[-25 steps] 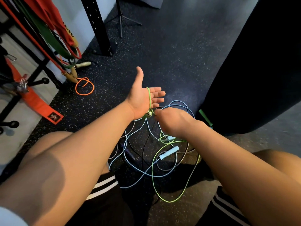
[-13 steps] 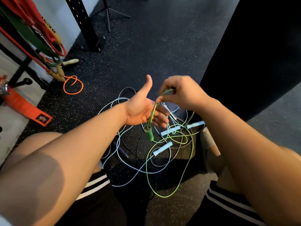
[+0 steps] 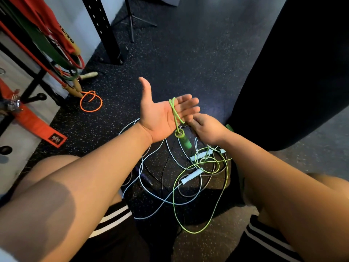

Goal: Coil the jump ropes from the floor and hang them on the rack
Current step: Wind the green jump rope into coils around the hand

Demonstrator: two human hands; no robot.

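1. Rack [image 3: 35, 83] at the far left is holding red and green bands [image 3: 47, 44], which are hanging down toward the floor [image 3: 188, 63]. Its top is running out of frame. An orange rope [image 3: 91, 104] is lying in a loop on the floor at its foot.
2. The left hand [image 3: 162, 114] is lying open, palm up. Its thumb is pointing away and its straight fingers are pointing right.
3. The green rope [image 3: 174, 112] is looping over those fingers, and its two strands are crossing on the palm side.
4. The rope's handle [image 3: 184, 139] is hanging just below the heel of the left palm. Its long axis is tilting down and to the right, and its rope end is facing up toward the camera.
5. The right hand [image 3: 206, 129] is showing its back, with its fingers curling in. It is pinching one green strand just beside the left little finger, though the fingertips are mostly hiding the pinch.
6. The rest of the green rope is trailing on the floor between the knees in wide loops. There it is tangling with a blue rope [image 3: 140, 174] and two pale handles [image 3: 192, 175].
7. A second green handle [image 3: 229, 127] is peeking out behind the right wrist, mostly hidden.
8. A dark rope and a dark handle [image 3: 144, 177] are blending into the floor. I cannot tell which strands are lying over which in the tangle.
9. A black bag [image 3: 292, 72] is filling the right side, cut off at the top and the right edge.
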